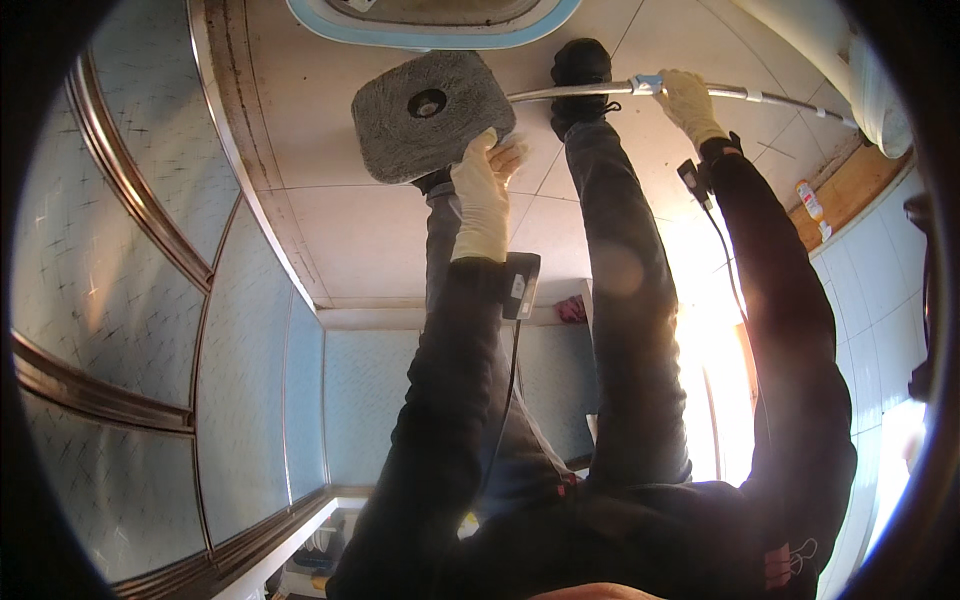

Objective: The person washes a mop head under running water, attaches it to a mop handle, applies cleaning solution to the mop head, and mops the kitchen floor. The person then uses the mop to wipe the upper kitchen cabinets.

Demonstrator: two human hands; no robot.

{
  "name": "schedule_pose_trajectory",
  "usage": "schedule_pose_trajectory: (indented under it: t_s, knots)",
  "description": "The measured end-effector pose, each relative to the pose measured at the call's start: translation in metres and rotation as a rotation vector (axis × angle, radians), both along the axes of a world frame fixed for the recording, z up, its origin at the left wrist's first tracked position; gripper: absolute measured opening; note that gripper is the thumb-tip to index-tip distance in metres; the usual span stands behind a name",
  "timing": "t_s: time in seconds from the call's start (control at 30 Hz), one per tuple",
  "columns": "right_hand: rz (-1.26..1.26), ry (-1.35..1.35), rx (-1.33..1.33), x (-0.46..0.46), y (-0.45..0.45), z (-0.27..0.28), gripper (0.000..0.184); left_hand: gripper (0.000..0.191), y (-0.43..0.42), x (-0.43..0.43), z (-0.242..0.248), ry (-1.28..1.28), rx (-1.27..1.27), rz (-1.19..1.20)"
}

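A flat mop head with a grey, shaggy pad [420, 139] is turned up towards me, with a dark round hole in its middle. In a pale glove, my right hand [686, 105] grips the metal mop pole [551, 92] beside its light-blue collar [646, 84]. My left hand [486, 176], gloved too, is at the lower right edge of the pad. Its thumb overlaps the pad's edge and its blurred fingers are spread from the thumb, with nothing visible between them. Whether the thumb presses on the pad cannot be made out.
A blue-rimmed basin [435, 37] stands beyond the mop on the tiled floor [360, 232]. Blue panelled cabinets [247, 352] line the left side. At right are a large whitish container [874, 90] and a small bottle [810, 201]. My shoe [581, 67] lies under the pole.
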State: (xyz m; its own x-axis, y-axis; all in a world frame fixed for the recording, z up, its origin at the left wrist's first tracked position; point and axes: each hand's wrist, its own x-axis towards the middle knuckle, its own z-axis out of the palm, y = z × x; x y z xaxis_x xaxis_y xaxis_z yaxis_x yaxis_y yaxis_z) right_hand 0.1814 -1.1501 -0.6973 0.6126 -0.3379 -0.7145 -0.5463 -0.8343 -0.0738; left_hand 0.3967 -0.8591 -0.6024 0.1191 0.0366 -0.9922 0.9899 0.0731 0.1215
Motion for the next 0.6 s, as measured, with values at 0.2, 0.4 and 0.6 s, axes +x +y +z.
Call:
schedule_pose_trajectory:
  t_s: [0.2, 0.4, 0.6]
  knots:
    - [-0.031, -0.008, 0.123, -0.008, 0.027, 0.081, 0.021, 0.034, 0.039, 0.007, 0.066, -0.028, 0.029, -0.097]
    - [-0.083, -0.094, 0.2, -0.007, 0.064, 0.191, 0.025, 0.028, 0.068, 0.032, 0.144, -0.076, 0.06, -0.179]
    - [-0.117, -0.014, 0.206, 0.015, 0.088, 0.286, 0.034, 0.029, 0.068, 0.064, 0.215, -0.257, 0.109, -0.28]
